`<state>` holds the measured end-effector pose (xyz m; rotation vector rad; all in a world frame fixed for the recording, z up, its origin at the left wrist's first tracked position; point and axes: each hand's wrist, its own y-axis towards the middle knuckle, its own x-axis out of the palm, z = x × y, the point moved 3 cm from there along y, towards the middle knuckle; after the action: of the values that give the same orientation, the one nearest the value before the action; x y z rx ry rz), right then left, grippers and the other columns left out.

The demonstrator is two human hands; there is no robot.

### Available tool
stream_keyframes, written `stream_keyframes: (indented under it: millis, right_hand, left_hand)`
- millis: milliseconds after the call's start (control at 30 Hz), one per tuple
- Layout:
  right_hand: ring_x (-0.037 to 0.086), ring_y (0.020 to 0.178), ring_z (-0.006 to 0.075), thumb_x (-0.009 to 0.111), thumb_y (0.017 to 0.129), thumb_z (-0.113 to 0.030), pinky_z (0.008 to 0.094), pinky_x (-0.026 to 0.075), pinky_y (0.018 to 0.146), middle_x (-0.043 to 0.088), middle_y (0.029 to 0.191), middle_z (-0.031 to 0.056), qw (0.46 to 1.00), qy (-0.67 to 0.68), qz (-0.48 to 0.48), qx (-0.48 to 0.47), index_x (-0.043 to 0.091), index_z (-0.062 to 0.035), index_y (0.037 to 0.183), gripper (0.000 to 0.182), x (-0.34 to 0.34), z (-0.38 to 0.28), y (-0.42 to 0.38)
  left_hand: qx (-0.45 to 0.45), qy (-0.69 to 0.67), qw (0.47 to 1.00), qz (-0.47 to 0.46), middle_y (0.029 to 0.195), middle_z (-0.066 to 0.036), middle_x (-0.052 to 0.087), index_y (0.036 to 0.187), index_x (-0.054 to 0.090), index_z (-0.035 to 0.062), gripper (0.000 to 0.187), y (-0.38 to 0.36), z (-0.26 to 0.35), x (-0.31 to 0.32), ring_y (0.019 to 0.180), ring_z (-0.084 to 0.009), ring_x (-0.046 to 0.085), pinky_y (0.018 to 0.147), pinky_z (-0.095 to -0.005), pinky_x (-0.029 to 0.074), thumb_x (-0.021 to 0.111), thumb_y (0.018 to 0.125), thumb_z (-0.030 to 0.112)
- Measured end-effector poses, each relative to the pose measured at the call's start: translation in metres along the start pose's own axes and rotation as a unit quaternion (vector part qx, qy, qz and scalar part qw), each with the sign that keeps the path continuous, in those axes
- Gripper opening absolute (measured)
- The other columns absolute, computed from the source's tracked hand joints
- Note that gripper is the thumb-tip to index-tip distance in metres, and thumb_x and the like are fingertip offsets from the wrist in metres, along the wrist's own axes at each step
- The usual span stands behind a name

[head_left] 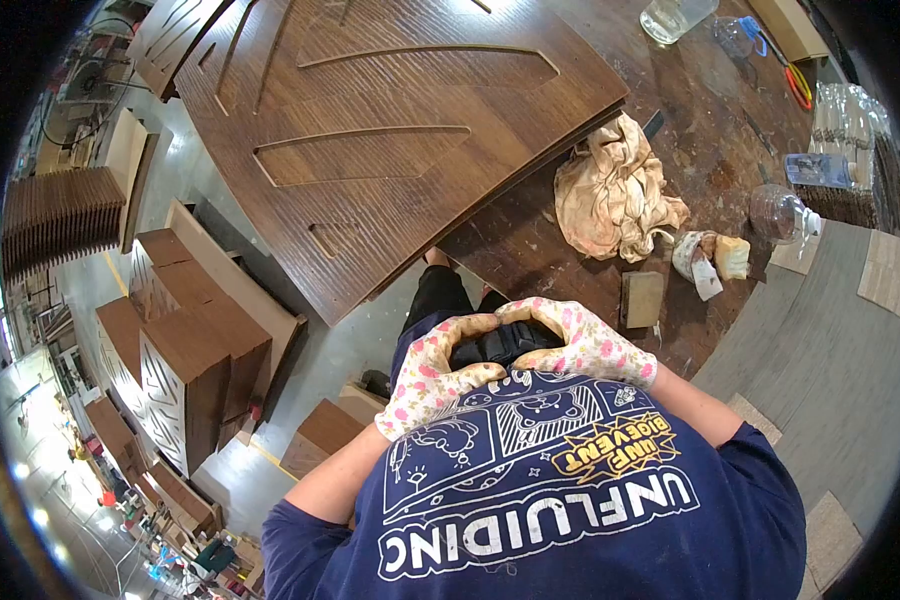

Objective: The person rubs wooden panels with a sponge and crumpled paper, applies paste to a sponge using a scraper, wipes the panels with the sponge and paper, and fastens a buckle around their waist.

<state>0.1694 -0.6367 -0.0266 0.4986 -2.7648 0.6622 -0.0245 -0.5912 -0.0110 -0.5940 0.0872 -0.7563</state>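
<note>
Both my hands wear white gloves with pink flowers and brown-stained fingertips. Close to my waist, my left hand point(442, 362) curls round the left side of a black object point(505, 345). My right hand point(592, 345) grips the same object from the right. It looks like a small black pack or device against the front of my dark blue shirt; its exact kind I cannot make out. Ahead lies a dark brown wood-grain panel point(390, 210) with slanted slots cut in it, resting on other panels at the table.
On the stained table point(705, 115) lie a crumpled beige rag point(620, 190), a small block point(641, 300), a tape roll point(697, 260) and clear plastic bottles point(778, 212). Red-and-yellow-handled scissors point(798, 86) are farther back. Stacked brown panels point(185, 350) stand on the floor at left.
</note>
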Motion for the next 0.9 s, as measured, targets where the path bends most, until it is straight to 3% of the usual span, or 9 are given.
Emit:
stream_keyframes:
  millis: [167, 267, 467, 567, 667, 767, 800, 900]
  right_hand:
    - [0.054, 0.117, 0.0178, 0.077, 0.079, -0.017, 0.0318, 0.039, 0.103, 0.06, 0.123, 0.0124, 1.0, 0.006, 0.007, -0.013, 0.053, 0.0031, 0.126, 0.056, 0.003, 0.005, 0.003]
    - [0.054, 0.117, 0.0175, 0.077, 0.079, -0.016, 0.0315, 0.039, 0.103, 0.06, 0.123, 0.0123, 1.0, -0.002, 0.005, -0.011, 0.055, 0.0035, 0.125, 0.055, 0.003, 0.007, 0.004]
    - [0.057, 0.113, 0.0166, 0.077, 0.079, -0.015, 0.0307, 0.041, 0.101, 0.063, 0.118, 0.0119, 1.0, 0.016, -0.002, 0.011, 0.058, 0.0044, 0.12, 0.049, 0.006, 0.002, 0.006]
    - [0.058, 0.111, 0.016, 0.078, 0.078, -0.015, 0.0303, 0.042, 0.099, 0.064, 0.116, 0.0117, 1.0, 0.007, 0.002, 0.015, 0.059, 0.0042, 0.118, 0.048, 0.006, 0.002, 0.007]
    - [0.059, 0.107, 0.0162, 0.079, 0.077, -0.017, 0.0304, 0.044, 0.097, 0.065, 0.113, 0.0122, 1.0, -0.017, 0.011, 0.012, 0.06, 0.0035, 0.116, 0.048, 0.007, 0.006, 0.008]
    - [0.061, 0.104, 0.0169, 0.079, 0.076, -0.019, 0.0309, 0.045, 0.094, 0.066, 0.109, 0.0129, 0.998, -0.055, 0.016, -0.001, 0.061, 0.0028, 0.114, 0.047, 0.007, 0.01, 0.008]
    - [0.061, 0.103, 0.0171, 0.08, 0.076, -0.02, 0.0311, 0.045, 0.094, 0.067, 0.107, 0.013, 0.998, -0.056, 0.017, -0.003, 0.061, 0.0026, 0.113, 0.048, 0.007, 0.011, 0.008]
    - [0.062, 0.101, 0.0173, 0.079, 0.076, -0.021, 0.0313, 0.046, 0.093, 0.067, 0.105, 0.0126, 0.997, -0.071, 0.014, -0.01, 0.062, 0.0022, 0.112, 0.046, 0.008, 0.009, 0.009]
  left_hand:
    - [0.079, 0.067, 0.994, 0.016, 0.124, -0.013, 0.052, 0.122, 0.053, -0.0019, 0.056, 0.002, -0.003, 0.0, 0.117, -0.0213, 0.052, 0.101, -0.0341, 0.041, 0.079, 0.079, 0.023]
    - [0.056, -0.019, 0.998, 0.029, 0.126, -0.014, 0.049, 0.124, 0.049, -0.0004, 0.061, 0.001, -0.008, 0.004, 0.117, -0.0217, 0.051, 0.101, -0.0355, 0.041, 0.08, 0.078, 0.024]
    - [0.089, -0.023, 0.995, 0.045, 0.12, -0.012, 0.053, 0.125, 0.047, -0.0007, 0.065, 0.0, -0.015, 0.003, 0.116, -0.0211, 0.051, 0.101, -0.0342, 0.04, 0.082, 0.077, 0.024]
    - [0.085, -0.011, 0.994, 0.07, 0.116, -0.011, 0.055, 0.119, 0.053, -0.0014, 0.058, -0.002, -0.011, 0.004, 0.112, -0.0217, 0.053, 0.099, -0.0334, 0.041, 0.082, 0.077, 0.024]
    - [0.121, 0.092, 0.987, 0.045, 0.113, -0.011, 0.056, 0.113, 0.06, -0.0015, 0.048, -0.001, -0.011, -0.003, 0.105, -0.0222, 0.056, 0.094, -0.0331, 0.043, 0.079, 0.079, 0.026]
    - [0.046, 0.005, 0.998, 0.039, 0.109, -0.011, 0.058, 0.109, 0.065, -0.0003, 0.041, -0.008, -0.006, -0.003, 0.101, -0.0221, 0.057, 0.092, -0.0328, 0.044, 0.076, 0.082, 0.029]
    - [0.122, 0.133, 0.983, 0.022, 0.105, -0.012, 0.061, 0.109, 0.066, 0.0011, 0.037, -0.007, 0.006, -0.007, 0.099, -0.0245, 0.06, 0.088, -0.034, 0.047, 0.073, 0.084, 0.027]
    - [0.205, 0.269, 0.941, -0.002, 0.101, -0.014, 0.064, 0.107, 0.067, 0.0011, 0.031, -0.007, 0.02, -0.009, 0.095, -0.0288, 0.063, 0.083, -0.036, 0.05, 0.071, 0.084, 0.022]
